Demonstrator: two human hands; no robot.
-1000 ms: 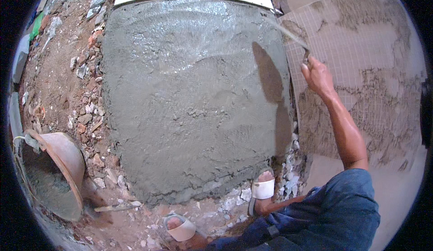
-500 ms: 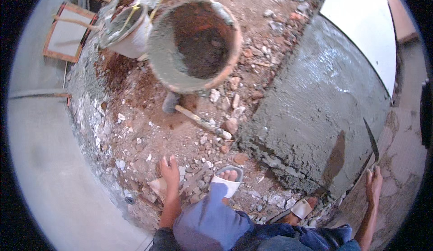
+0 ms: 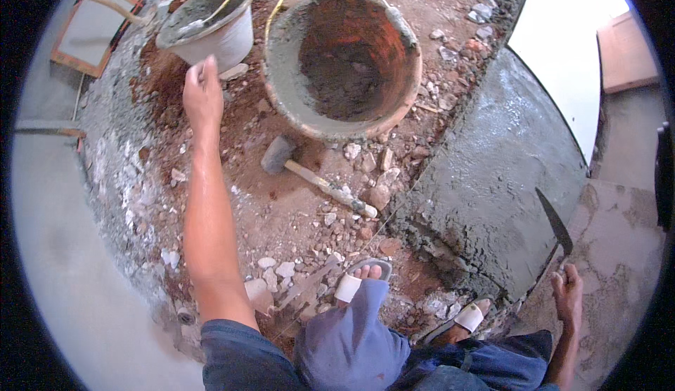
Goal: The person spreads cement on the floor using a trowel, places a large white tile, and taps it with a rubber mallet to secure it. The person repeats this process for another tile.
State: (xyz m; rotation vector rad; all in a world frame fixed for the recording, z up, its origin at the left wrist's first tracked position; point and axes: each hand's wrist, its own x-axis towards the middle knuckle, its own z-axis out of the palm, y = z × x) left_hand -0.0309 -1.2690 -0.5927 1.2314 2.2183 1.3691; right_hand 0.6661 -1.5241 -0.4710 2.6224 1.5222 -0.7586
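Observation:
My left arm is stretched forward, and my left hand point(image 3: 202, 99) is open beside the small whitish bucket point(image 3: 223, 43), its fingertips overlapping the bucket's lower wall in the head view. Whether they touch it I cannot tell. Grey wet mix and a yellow handle show in that bucket. Low on the right, my right hand point(image 3: 567, 294) is closed on the handle of a pointed trowel point(image 3: 554, 220), mostly hidden by the fingers. The trowel's dark blade points forward over the smooth wet concrete point(image 3: 496, 159).
A large mortar-smeared bucket point(image 3: 416, 74) stands ahead, with a mallet point(image 3: 280, 155) lying on the rubble just nearer. A white panel point(image 3: 562, 53) borders the concrete at the far right. Wood-framed panels point(image 3: 95, 29) are at the far left. My sandalled feet point(image 3: 367, 273) stand near the slab edge.
My left hand has reached forward from low beside my knee to the small bucket. The right hand and trowel have shifted slightly left and nearer in the picture as the view moved.

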